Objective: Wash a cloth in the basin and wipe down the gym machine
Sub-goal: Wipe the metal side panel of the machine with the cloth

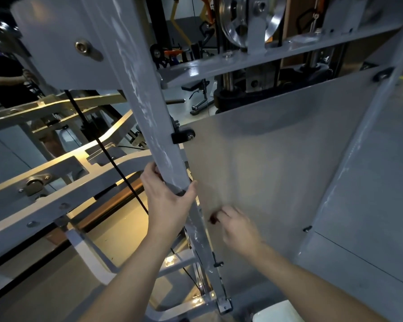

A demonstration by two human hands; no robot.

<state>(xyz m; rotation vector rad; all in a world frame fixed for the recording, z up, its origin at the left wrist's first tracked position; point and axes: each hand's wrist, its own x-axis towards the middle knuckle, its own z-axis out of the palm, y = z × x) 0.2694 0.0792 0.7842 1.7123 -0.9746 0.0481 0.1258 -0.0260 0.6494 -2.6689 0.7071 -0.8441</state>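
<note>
From the head camera: a person's left hand [170, 194] grips the grey upright post [149, 112] of the gym machine while the blurred right hand [236, 223] pinches a scrap of dark red cloth [213, 218] against the frosted panel [277, 170]. The wiping step appears under way. Streaks on the post suggest the cloth should go there next. No basin is in view.
</note>
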